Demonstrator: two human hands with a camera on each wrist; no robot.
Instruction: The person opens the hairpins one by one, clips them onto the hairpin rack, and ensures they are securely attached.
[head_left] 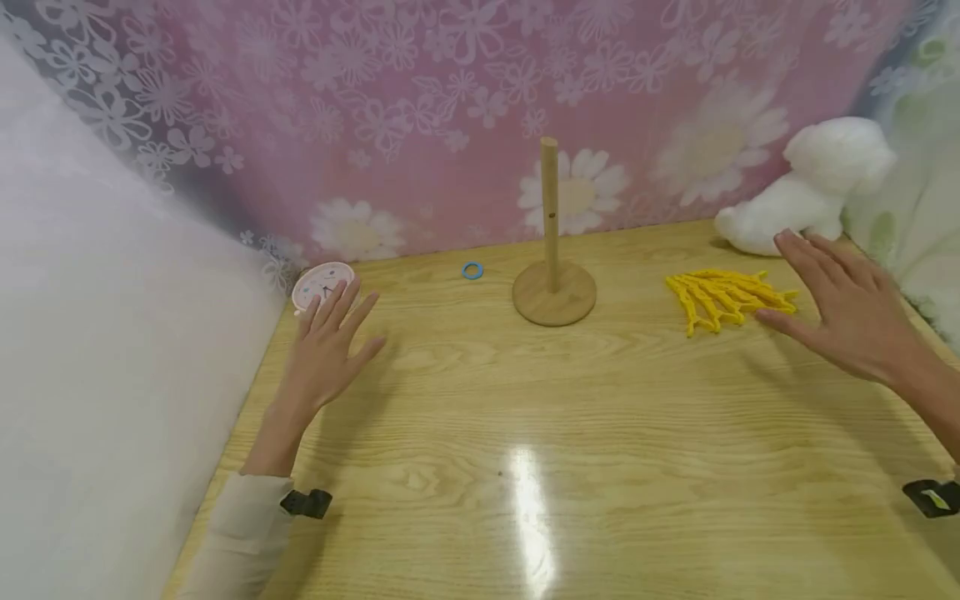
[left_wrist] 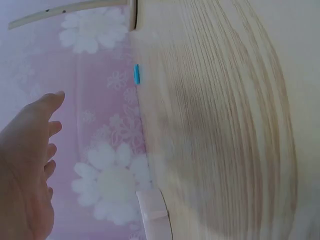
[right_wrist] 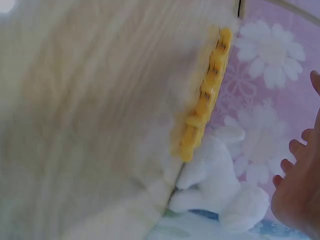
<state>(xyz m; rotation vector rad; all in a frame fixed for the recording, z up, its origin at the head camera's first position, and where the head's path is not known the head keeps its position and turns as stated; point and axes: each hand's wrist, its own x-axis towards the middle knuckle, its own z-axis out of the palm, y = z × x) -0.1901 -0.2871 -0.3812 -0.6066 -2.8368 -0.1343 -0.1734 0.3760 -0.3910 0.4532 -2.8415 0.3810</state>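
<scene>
My left hand (head_left: 321, 360) is held over the left side of the table with its fingers spread, holding nothing. Its fingertips overlap a round pink clock (head_left: 324, 283) in the head view. On the right, my right hand (head_left: 851, 317) hovers with straight fingers and nothing in it. Just left of its thumb lies a yellow lattice-like piece (head_left: 723, 296), flat on the wood. Between the hands a wooden post (head_left: 551, 217) rises upright from a round wooden base (head_left: 555, 304). A small blue ring (head_left: 472, 270) lies to the left of that base.
A white plush animal (head_left: 817, 192) sits at the back right corner, behind the right hand. Flowered pink cloth (head_left: 450, 125) hangs along the table's back edge. White cloth (head_left: 112, 350) borders the left side of the wooden table (head_left: 420, 500).
</scene>
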